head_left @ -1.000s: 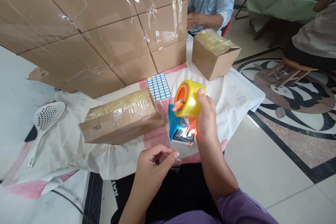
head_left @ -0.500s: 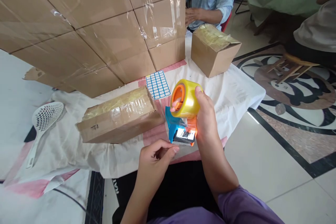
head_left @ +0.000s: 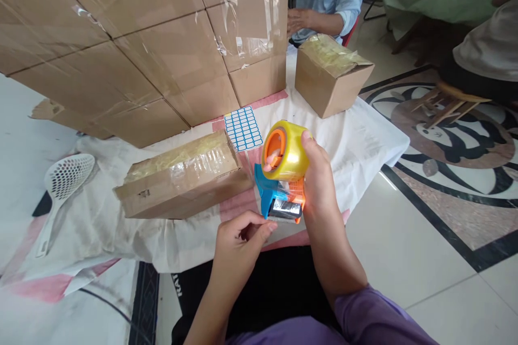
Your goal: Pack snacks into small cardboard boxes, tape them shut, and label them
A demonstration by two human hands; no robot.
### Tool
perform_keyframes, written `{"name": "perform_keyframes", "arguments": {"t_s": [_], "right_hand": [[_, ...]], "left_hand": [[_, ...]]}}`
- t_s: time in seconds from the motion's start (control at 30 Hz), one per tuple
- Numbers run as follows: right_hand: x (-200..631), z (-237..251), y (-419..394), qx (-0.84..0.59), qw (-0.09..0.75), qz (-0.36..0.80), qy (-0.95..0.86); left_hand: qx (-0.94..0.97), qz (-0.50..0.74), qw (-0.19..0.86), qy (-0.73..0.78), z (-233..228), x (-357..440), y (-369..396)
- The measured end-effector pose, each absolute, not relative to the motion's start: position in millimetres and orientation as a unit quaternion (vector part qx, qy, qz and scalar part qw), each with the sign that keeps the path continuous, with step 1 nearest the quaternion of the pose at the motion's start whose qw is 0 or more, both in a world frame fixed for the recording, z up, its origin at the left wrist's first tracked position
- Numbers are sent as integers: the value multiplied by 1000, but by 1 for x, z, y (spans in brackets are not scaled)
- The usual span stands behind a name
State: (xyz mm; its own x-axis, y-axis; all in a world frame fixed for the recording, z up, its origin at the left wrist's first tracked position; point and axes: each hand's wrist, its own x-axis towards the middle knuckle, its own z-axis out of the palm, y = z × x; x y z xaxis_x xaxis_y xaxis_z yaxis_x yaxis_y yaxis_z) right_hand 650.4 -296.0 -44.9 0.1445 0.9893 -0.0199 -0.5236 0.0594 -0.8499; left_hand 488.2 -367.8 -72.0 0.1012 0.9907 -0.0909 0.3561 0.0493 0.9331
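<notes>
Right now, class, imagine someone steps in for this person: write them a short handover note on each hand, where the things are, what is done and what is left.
Right hand: grips the tape dispenser, thumb on its yellow tape roll, held above the white cloth.
Left hand: pinched at the dispenser's cutter end, seemingly on the clear tape end; hard to see.
Long box: on the cloth left of the dispenser, top already taped.
Small box: further back, top covered in tape.
Label sheet: flat between them.
Left: no tape pulled out or stuck on a box yet.

R hand [head_left: 319, 183] grips tape dispenser [head_left: 283, 172], boxes [head_left: 162, 54] behind
</notes>
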Motion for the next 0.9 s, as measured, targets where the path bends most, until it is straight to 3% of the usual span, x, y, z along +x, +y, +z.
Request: {"name": "perform_keyframes", "arguments": {"t_s": [0.17,0.37,0.6,0.73,0.8,0.9], "right_hand": [[648,-47,-293,-355,659,587,-308],[648,-51,-289,-309,587,675,-324],[644,-51,-285,-376,639,598,-306],[673,-27,-304,-399,607,607,-322],[693,-16,-316,-390,636,575,-336],[705,-14,-318,-388,741,441,-324]], "left_hand": [[618,367,417,556,-71,489,-364],[697,379,302,528,-71,485,-365],[752,376,206,500,-70,486,-367],[677,375,118,622,-83,448,-360],[595,384,127,694,-89,426,-361],[557,388,182,712,-90,414,-368]]}}
